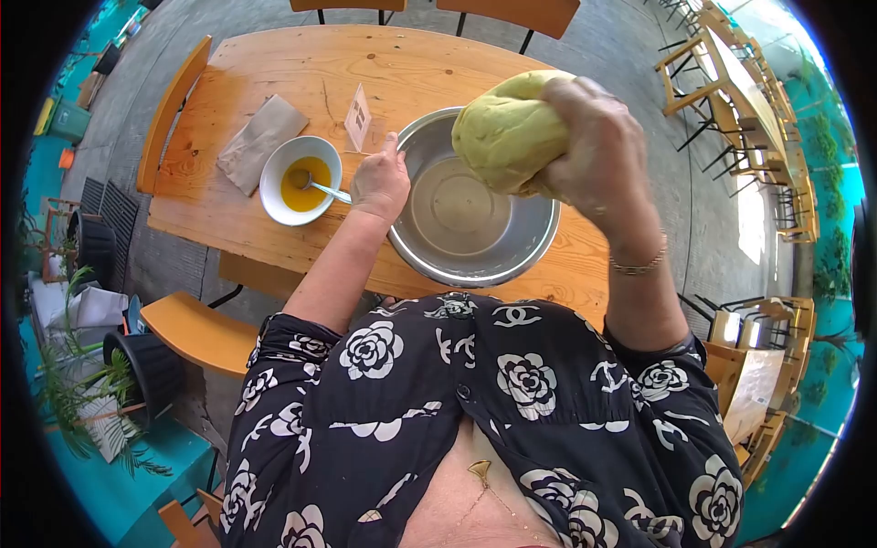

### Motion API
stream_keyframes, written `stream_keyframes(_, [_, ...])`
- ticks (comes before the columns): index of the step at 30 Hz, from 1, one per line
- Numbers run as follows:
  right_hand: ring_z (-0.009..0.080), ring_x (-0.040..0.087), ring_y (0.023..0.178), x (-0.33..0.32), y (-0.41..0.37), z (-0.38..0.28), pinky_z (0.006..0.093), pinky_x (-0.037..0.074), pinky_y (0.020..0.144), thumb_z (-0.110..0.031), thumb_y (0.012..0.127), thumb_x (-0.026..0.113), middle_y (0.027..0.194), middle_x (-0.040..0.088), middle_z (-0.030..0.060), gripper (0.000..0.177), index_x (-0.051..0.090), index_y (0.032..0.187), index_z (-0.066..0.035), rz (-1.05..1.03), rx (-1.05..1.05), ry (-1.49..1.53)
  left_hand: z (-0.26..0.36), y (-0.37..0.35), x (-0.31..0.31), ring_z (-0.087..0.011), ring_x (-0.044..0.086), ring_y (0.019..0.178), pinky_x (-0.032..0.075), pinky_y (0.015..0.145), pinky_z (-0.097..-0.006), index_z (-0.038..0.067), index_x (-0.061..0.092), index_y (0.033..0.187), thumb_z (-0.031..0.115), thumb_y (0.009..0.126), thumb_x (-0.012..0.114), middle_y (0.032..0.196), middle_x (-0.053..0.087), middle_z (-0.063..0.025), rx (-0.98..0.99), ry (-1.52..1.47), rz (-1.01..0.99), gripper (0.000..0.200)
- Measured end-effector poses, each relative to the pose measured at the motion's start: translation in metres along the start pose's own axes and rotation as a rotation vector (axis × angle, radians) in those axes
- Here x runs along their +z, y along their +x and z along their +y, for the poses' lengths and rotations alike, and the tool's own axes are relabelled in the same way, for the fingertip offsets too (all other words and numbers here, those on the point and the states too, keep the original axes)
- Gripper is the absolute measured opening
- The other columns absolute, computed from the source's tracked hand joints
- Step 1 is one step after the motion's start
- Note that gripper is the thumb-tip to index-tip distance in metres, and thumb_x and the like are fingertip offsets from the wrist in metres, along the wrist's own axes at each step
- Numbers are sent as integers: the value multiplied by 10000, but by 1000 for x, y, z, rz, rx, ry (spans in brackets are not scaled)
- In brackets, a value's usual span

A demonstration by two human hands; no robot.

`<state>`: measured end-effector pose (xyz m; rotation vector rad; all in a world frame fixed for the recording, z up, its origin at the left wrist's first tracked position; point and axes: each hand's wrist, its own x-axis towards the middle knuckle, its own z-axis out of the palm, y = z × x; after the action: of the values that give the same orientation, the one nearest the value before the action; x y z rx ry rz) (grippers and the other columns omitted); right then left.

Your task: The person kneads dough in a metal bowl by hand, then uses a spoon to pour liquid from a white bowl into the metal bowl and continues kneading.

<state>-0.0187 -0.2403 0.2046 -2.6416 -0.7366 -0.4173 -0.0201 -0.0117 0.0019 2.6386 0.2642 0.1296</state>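
Observation:
A large lump of yellow-green dough is held up by my right hand, above the right part of a wide metal bowl. The fingers wrap round the dough's right side. My left hand is closed on the left rim of the metal bowl, its thumb pointing up. Left of that hand, a white bowl holds yellow liquid and a spoon whose handle reaches over the rim toward my wrist. The inside of the metal bowl shows a thin film on its bottom.
On the wooden table lie a folded brown cloth or paper and a small upright card. Chairs stand round the table. Potted plants are at the left; more tables and chairs stand at the right.

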Motion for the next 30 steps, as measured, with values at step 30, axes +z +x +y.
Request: stream_keyframes(30, [343, 688, 964, 198, 12, 22, 445, 539, 874, -312, 640, 772, 1013, 730, 151, 377, 761, 951, -99, -596, -32, 368, -1, -1, 4, -432, 676, 885, 534, 784, -532, 110, 563, 1289, 235, 973, 543, 906, 695, -252, -42, -102, 30, 340])
